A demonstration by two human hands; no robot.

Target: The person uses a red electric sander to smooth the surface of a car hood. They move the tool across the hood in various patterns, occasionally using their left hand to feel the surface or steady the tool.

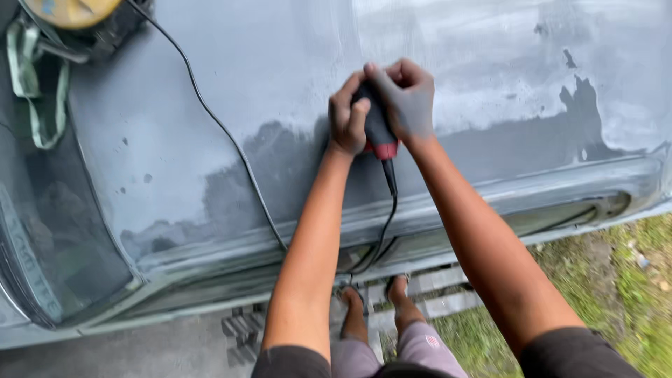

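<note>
Both my hands grip a black and red power sander (379, 131) pressed flat on a grey, sanded car roof panel (280, 77). My left hand (346, 117) wraps its left side, and my right hand (406, 98), dusted grey, covers its top and right side. The sander's black cord (231, 140) leaves its rear, loops down over the roof edge and runs back up across the panel to the top left. Patches of lighter filler and darker bare paint (490, 147) surround the tool.
A yellow and black object (73, 14) with a pale green strap (31, 84) lies at the top left by the dark windscreen glass (49, 224). Below the roof edge are my bare feet (374, 297) on pale slats, with grass (623, 294) at the right.
</note>
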